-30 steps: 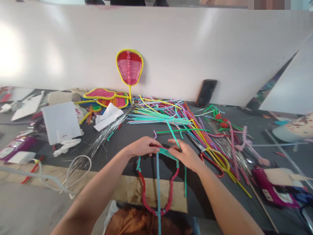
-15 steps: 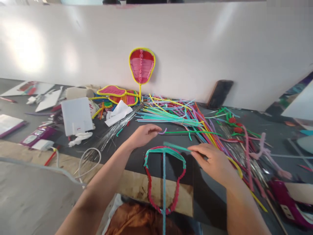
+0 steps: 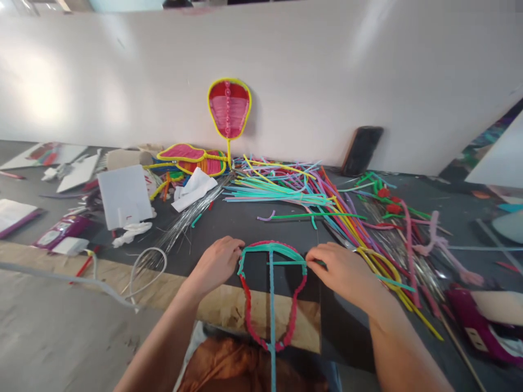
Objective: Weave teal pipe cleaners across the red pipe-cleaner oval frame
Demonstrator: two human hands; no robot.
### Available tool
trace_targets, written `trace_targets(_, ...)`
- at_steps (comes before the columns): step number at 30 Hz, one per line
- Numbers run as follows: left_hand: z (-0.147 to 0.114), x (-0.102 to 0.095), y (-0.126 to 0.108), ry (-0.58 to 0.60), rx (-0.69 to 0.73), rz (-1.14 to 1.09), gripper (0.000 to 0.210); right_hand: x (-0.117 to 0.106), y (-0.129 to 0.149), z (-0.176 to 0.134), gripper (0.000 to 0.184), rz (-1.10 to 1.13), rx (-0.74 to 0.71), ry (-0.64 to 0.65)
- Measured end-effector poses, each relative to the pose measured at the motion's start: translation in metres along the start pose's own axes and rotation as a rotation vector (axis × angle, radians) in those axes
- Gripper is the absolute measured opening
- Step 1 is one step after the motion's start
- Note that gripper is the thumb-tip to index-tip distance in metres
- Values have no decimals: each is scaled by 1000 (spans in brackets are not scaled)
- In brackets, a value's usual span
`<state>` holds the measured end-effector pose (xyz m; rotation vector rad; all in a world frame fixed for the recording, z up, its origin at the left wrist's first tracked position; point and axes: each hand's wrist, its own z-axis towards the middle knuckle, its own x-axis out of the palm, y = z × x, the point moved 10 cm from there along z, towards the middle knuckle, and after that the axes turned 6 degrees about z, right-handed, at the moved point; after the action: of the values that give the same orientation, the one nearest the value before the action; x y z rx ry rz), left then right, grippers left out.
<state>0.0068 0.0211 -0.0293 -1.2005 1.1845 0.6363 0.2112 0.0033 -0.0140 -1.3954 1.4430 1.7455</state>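
A pipe-cleaner frame, an outline in red, pink and teal with a blue stem down its middle, stands in front of me at the table's near edge. My left hand is closed, its fingertips pinching the frame's upper left edge. My right hand pinches a teal pipe cleaner at the frame's upper right edge. One end of that pipe cleaner crosses inside the outline toward the stem; the other sticks out past my right wrist. Teal strands fill the top of the outline.
Bundled pipe cleaners lie behind the frame, with a green one nearer. A finished pink piece with yellow rim leans on the white board. A phone rests there too. Purple devices sit at both sides, a white cable left.
My left hand has come down and nearer to the frame's left edge, leaving the purple-tipped green pipe cleaner. My right hand has brought the teal pipe cleaner down against the frame's right edge.
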Motion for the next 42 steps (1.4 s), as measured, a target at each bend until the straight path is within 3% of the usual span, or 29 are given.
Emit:
trace_targets(9,-4,-3,-14,-66,23,20,20,1,-2,8,13,43,11,-97)
trace_targets(14,-10,13,-31,-18,100,70,15,18,21,11,13,-52,-71,-49)
trace_targets(20,-5,17,-33,-31,113,165,16,37,43,18,16,-148,-152,-81)
trace_targets(28,-4,14,-22,-5,89,99,22,35,34,19,13,-101,-118,-71)
trace_targets(39,3,17,-37,37,106,269,23,33,28,17,5,-61,-102,-12)
trace_targets(42,2,11,-29,33,62,192,21,29,25,15,13,-25,-110,-12)
